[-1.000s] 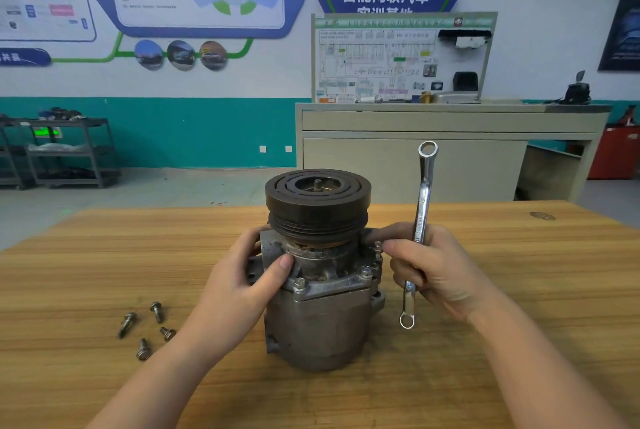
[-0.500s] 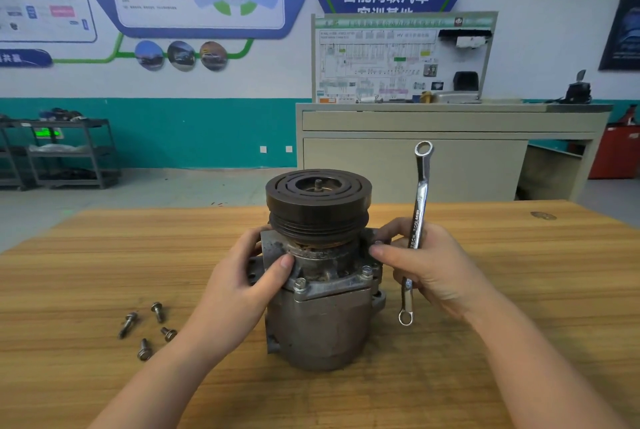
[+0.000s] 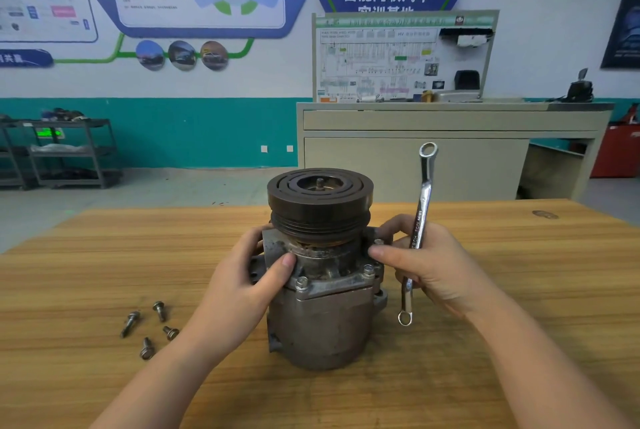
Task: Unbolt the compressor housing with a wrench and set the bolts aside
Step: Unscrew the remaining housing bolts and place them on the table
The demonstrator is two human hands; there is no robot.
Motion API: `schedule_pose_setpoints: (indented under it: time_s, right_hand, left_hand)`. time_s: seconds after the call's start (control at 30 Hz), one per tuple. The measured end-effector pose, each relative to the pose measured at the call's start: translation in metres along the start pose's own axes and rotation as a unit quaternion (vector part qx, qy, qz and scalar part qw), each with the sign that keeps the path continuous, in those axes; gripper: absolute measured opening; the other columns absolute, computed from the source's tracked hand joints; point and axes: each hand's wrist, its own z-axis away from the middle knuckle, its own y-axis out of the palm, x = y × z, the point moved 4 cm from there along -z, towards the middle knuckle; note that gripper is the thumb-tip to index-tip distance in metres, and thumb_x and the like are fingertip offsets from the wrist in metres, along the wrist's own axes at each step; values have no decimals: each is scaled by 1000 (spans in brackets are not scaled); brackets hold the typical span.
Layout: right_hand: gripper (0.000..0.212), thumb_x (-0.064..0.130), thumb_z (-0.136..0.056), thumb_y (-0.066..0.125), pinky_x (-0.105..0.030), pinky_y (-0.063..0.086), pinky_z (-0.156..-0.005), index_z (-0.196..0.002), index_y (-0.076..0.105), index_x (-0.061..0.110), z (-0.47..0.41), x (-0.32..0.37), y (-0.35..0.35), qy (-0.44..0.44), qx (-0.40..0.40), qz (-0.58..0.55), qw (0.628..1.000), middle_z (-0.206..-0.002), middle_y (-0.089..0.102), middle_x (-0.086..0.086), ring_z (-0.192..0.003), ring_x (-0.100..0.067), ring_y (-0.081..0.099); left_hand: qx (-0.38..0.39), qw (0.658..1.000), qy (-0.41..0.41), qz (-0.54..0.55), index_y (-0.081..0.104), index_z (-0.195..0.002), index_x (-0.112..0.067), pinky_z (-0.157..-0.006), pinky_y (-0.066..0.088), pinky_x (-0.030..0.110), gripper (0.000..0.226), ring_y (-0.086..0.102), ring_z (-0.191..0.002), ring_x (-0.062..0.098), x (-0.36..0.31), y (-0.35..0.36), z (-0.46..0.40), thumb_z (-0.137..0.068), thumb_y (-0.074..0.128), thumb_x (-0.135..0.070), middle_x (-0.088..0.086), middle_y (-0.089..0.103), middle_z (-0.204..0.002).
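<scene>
Steel double-ended ring wrench now stands slightly steeper in the right hand, whose fingers have crept onto a flange bolt; left hand still grips the grey metal compressor, so hand-loosening likely continues.

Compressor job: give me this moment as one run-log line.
left hand steadies compressor | right hand holds wrench upright, fingertips at a bolt | four loose bolts on table

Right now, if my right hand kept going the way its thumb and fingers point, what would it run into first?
The right hand grips the wrench and points left, at the compressor. Its thumb tip already seems to touch a bolt on the housing flange, so it would probably meet that bolt first; depth is unclear.
</scene>
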Motion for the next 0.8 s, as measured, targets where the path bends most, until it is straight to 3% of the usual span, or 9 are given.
schedule_pose_setpoints:
  time_s: [0.1, 0.17, 0.23, 0.33, 0.4, 0.5, 0.63, 0.7, 0.8]
  right_hand:
    - [15, 23, -62, 85, -23, 28, -44, -71, 73, 22, 0, 3, -1, -10, -19, -16, 1000, -42, 41, 8, -39, -7, 33]
    - [21, 22, -57, 90, -19, 32, -42, -71, 75, 18, 2, 9, -3, -30, -42, -41, 998, -43, 44, 7, -38, -5, 36]
    - [25, 30, -51, 84, -16, 36, -41, -69, 74, 15, 6, 21, -4, -60, -76, -77, 992, -45, 50, 4, -37, -4, 42]
    - [31, 37, -47, 89, -16, 40, -42, -63, 69, 19, 14, 44, -2, -120, -92, -129, 980, -55, 58, -9, -37, -5, 47]
    - [37, 44, -47, 91, -21, 45, -48, -64, 66, 22, 23, 56, 10, -167, -67, -120, 976, -58, 61, -11, -44, -14, 54]
    - [40, 54, -53, 86, -26, 45, -48, -65, 64, 23, 36, 66, 39, -207, -52, -48, 976, -54, 58, -6, -50, -16, 53]
    - [30, 39, -55, 87, -20, 42, -45, -63, 63, 23, 43, 65, 56, -209, -53, -26, 976, -56, 57, -20, -47, -13, 53]
    - [24, 30, -57, 83, -14, 38, -41, -61, 61, 21, 45, 65, 58, -204, -42, -46, 977, -54, 55, -21, -42, -7, 49]
    - [23, 29, -57, 86, -11, 37, -40, -63, 65, 23, 47, 66, 65, -200, -9, -68, 977, -48, 55, -9, -39, -2, 49]
  left_hand:
    - [5, 1000, 3, -1, 58, -108, -49, -76, 51, 12, 28, 64, -101, -4, 0, -1, 0, -80, 61, -47, -25, 68, -108]
    - [-2, 1000, 3, -26, 54, -112, -50, -85, 52, 18, 37, 60, -109, -4, 1, 0, 1, -77, 59, -57, -23, 66, -117]
    - [-70, 992, 23, -99, 44, -123, -40, -99, 42, 16, 52, 49, -121, 0, -1, -2, 4, -77, 51, -62, -15, 53, -131]
    - [-210, 946, 187, -160, 47, -112, -28, -86, 37, 9, 33, 48, -99, 9, -27, -8, 15, -89, 51, -52, 0, 47, -108]
    - [-178, 922, 290, -188, 51, -98, -23, -77, 36, 11, 32, 43, -84, 2, -44, -1, 21, -96, 47, -55, -9, 45, -90]
    - [-75, 910, 334, -234, 54, -98, -25, -74, 33, 14, 38, 36, -80, 1, -58, 18, 25, -94, 44, -62, -22, 40, -85]
    - [-21, 904, 345, -252, 54, -98, -24, -67, 43, 31, 34, 43, -77, 10, -61, 32, 28, -96, 43, -56, -6, 56, -79]
    - [-22, 914, 333, -230, 50, -88, -24, -65, 39, 25, 32, 39, -74, 7, -61, 30, 29, -97, 44, -54, -13, 48, -77]
    - [-24, 939, 283, -193, 50, -89, -28, -65, 34, 16, 30, 40, -75, 2, -63, 26, 27, -95, 43, -57, -19, 43, -80]
